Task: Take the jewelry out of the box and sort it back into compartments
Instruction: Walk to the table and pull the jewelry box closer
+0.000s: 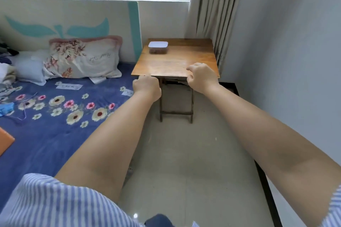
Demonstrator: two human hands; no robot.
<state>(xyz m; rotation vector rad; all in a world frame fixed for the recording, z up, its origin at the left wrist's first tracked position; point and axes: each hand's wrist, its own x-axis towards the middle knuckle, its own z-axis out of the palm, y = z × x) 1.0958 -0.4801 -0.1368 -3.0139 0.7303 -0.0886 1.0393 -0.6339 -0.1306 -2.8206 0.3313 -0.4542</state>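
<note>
A small clear box [158, 47] with a white lid stands shut at the far left of a wooden folding table [177, 64]; brownish contents show through its wall. Both my arms are stretched out toward the table's near edge, well short of the box. My left hand [146, 86] is at the near left corner with its fingers curled under and hidden, so I cannot tell if it grips the edge. My right hand [202, 77] hovers over the near right edge, fingers loosely curled, holding nothing.
A bed with a blue flowered cover [55, 116] lies along the left, touching the table's side, with a floral pillow [83, 59] at its head. A wall [286, 61] and a curtain [212, 14] close in the right. Pale tiled floor [184, 153] lies between me and the table.
</note>
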